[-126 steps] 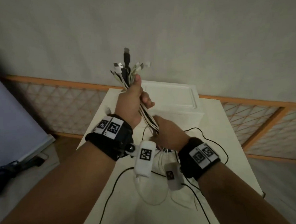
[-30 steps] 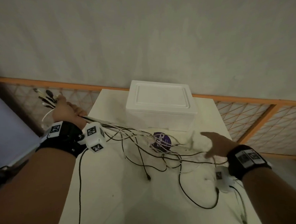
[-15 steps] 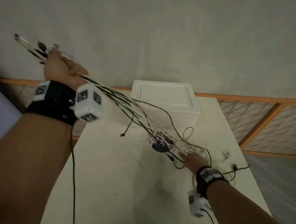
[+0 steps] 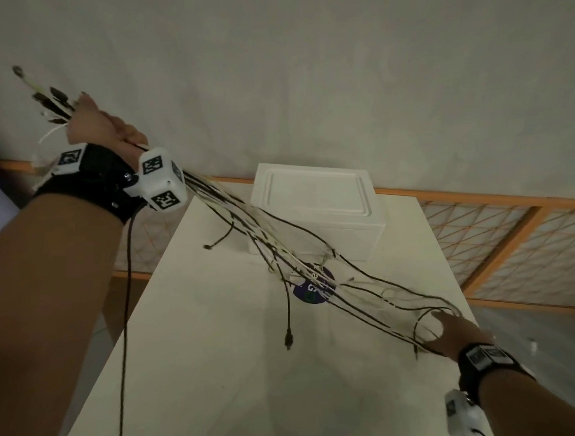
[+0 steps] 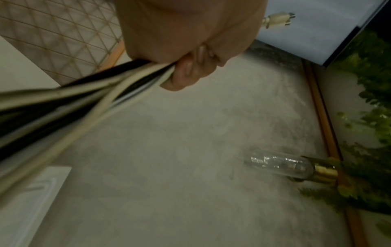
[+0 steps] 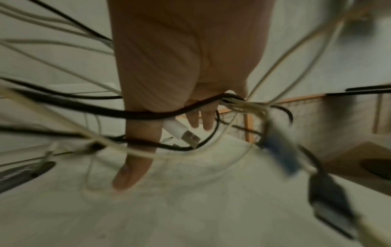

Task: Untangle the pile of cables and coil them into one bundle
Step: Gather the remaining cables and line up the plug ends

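My left hand (image 4: 98,127) is raised at the upper left and grips a bundle of black and white cables (image 4: 264,242) in a fist, with the plug ends (image 4: 47,100) sticking out past it. The left wrist view shows its fingers (image 5: 190,73) curled round the strands (image 5: 84,86). From there the cables slope down across the white table (image 4: 203,355) to my right hand (image 4: 452,332) near the right edge. That hand (image 6: 180,66) has straight, spread fingers, and several strands (image 6: 148,115) run across its palm and thumb. One black plug end (image 4: 288,341) dangles loose.
A white foam box (image 4: 315,206) stands at the back of the table. A purple round disc (image 4: 311,288) lies under the cables. An orange lattice fence (image 4: 513,239) runs behind and to the right. The table's right edge is close to my right hand.
My left hand has lifted the bundle high from table level. My right hand has slid to the right along the strands, away from the left, and the cables now lie straighter between them.
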`<state>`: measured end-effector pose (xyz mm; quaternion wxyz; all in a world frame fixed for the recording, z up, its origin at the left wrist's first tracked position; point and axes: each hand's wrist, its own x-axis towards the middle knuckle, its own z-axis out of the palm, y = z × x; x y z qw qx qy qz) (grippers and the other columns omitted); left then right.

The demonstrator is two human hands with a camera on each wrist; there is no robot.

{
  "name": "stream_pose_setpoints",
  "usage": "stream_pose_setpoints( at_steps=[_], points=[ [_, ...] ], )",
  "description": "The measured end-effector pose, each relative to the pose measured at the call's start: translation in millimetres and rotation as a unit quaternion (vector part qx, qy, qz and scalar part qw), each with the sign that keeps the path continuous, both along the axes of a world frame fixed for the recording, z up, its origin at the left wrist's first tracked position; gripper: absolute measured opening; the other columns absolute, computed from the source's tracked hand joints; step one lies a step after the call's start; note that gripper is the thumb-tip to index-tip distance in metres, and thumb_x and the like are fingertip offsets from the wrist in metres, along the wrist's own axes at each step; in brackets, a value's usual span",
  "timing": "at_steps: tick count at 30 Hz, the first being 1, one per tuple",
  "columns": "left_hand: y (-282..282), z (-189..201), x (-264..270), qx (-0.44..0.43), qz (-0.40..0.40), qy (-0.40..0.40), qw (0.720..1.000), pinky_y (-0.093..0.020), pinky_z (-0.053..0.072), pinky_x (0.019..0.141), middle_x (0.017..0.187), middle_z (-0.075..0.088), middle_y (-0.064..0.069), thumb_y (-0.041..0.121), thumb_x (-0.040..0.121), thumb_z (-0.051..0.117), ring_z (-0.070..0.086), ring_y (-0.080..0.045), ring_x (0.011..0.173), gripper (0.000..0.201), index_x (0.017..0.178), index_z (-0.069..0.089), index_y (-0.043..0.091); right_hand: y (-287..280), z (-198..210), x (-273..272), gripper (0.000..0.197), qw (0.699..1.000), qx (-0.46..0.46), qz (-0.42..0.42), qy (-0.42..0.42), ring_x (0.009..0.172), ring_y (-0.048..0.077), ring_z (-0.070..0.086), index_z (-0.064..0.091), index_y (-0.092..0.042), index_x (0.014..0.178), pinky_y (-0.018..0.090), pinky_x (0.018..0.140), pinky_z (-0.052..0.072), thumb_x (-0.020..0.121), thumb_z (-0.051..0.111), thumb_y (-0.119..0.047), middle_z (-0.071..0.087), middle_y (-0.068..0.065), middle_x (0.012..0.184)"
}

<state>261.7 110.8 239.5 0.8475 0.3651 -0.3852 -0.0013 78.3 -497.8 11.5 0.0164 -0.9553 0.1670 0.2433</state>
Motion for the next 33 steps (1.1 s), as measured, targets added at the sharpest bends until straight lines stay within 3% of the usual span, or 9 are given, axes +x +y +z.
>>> stream_pose_setpoints(
  at_steps=[3,5,7,9,11,13,17,20,33],
  points=[
    [-52,15,-38,0.048,0.142,0.172,0.974,-0.024,0.043,0.074,0.090,0.069,-0.011,0.045,0.103,0.022,0.062,-0.018,0.080,0.057,0.097,0.062,0.005,16,10,15,0.123,0.993,-0.029,0.100,0.048,0.138,0.024,0.032,0.021,-0.039,0.145,0.055,0.111,0.026,0.038,0.067,-0.078,0.029,-0.006,0.152],
    [-92,35,-52,-0.015,0.294,0.375,0.879,-0.017,0.031,0.045,0.049,0.046,0.004,0.052,0.100,0.033,0.040,-0.012,0.042,0.048,0.067,0.043,0.019,54,47,27,0.106,0.982,-0.012,0.168,0.088,0.138,0.022,0.032,0.031,-0.030,0.145,0.043,0.114,0.027,0.055,0.076,-0.064,0.032,-0.002,0.152],
    [-135,40,-69,-0.026,0.403,0.404,0.821,-0.016,0.019,0.043,0.045,0.027,0.006,0.051,0.095,0.048,0.022,-0.013,0.037,0.050,0.057,0.034,0.023,94,92,41,0.069,0.969,0.026,0.242,0.043,0.132,0.020,0.040,0.047,-0.020,0.136,0.030,0.109,0.031,0.077,0.072,-0.044,0.044,0.003,0.144],
    [-176,37,-79,-0.010,0.391,0.409,0.824,-0.018,0.019,0.042,0.044,0.027,0.004,0.047,0.093,0.055,0.023,-0.014,0.036,0.051,0.052,0.038,0.023,135,135,48,0.055,0.945,0.134,0.246,-0.167,0.122,0.016,0.048,0.053,-0.016,0.128,0.025,0.100,0.036,0.080,0.072,-0.036,0.052,-0.001,0.135],
    [-212,22,-90,0.013,0.343,0.410,0.845,-0.021,0.023,0.040,0.041,0.030,0.002,0.042,0.092,0.060,0.026,-0.013,0.034,0.050,0.050,0.043,0.021,175,170,45,0.074,0.862,0.319,0.177,-0.351,0.119,0.008,0.045,0.044,-0.019,0.134,0.022,0.099,0.034,0.071,0.080,-0.032,0.049,-0.009,0.131],
    [-242,3,-106,0.050,0.259,0.392,0.881,-0.026,0.030,0.044,0.039,0.033,0.003,0.040,0.091,0.062,0.030,-0.011,0.034,0.050,0.048,0.048,0.020,212,189,43,0.097,0.813,0.447,0.175,-0.329,0.119,0.003,0.040,0.028,-0.021,0.144,0.024,0.101,0.033,0.066,0.084,-0.030,0.043,-0.013,0.130],
    [-267,-25,-134,0.145,0.197,0.349,0.905,-0.030,0.037,0.058,0.040,0.040,0.002,0.028,0.091,0.065,0.039,-0.012,0.041,0.050,0.043,0.050,0.022,245,162,36,0.052,0.823,0.458,0.191,-0.277,0.087,0.013,0.062,0.046,-0.016,0.126,0.033,0.079,0.050,0.079,0.067,-0.019,0.065,-0.003,0.103],
    [-254,-31,-147,0.193,0.212,0.310,0.907,-0.036,0.047,0.071,0.051,0.052,-0.001,0.017,0.088,0.068,0.048,-0.015,0.051,0.031,0.059,0.056,0.013,242,137,20,0.009,0.833,0.414,0.187,-0.315,0.064,0.007,0.053,0.056,-0.013,0.096,0.029,0.061,0.041,0.091,0.053,-0.020,0.061,-0.002,0.078],
    [-245,-56,-163,0.037,0.205,0.438,0.875,-0.021,0.032,0.042,0.045,0.031,0.006,0.018,0.088,0.067,0.028,-0.007,0.038,0.027,0.068,0.049,0.018,240,121,-1,0.026,0.867,0.301,0.300,-0.262,0.079,0.020,0.059,0.046,-0.017,0.102,0.041,0.072,0.049,0.088,0.056,-0.037,0.062,0.002,0.087]
  ],
)
